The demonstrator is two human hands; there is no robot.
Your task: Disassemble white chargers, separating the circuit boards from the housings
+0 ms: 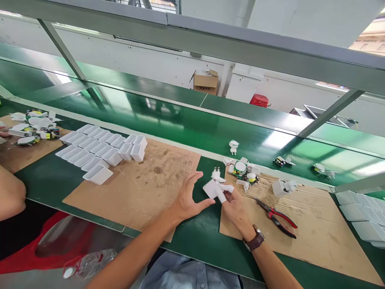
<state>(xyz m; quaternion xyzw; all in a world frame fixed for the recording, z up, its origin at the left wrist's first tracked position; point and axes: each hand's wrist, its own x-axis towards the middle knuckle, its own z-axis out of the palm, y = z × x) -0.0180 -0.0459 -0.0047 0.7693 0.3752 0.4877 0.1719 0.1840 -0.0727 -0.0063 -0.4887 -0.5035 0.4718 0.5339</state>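
Note:
My right hand [236, 204], with white covers on some fingertips and a watch [254, 237] on its wrist, grips a white charger housing [211, 189]. A white two-pin plug [216, 173] shows at the housing's upper end; how the two are joined I cannot make out. To the left, my left hand [188, 198] is held apart from the housing, thumb and fingers spread with nothing between them. Pliers [275, 216] with red and black handles lie on the cardboard right of my right hand. Circuit boards with white plugs [242, 170] are heaped just beyond it.
Rows of white open housings [93, 146] stand on the left cardboard [156, 172]. More white housings [361, 212] are stacked far right. One housing with a plug [282, 188] sits on the right cardboard [319, 224]. Another person's arm [10, 194] and more circuit boards [36, 124] are at left.

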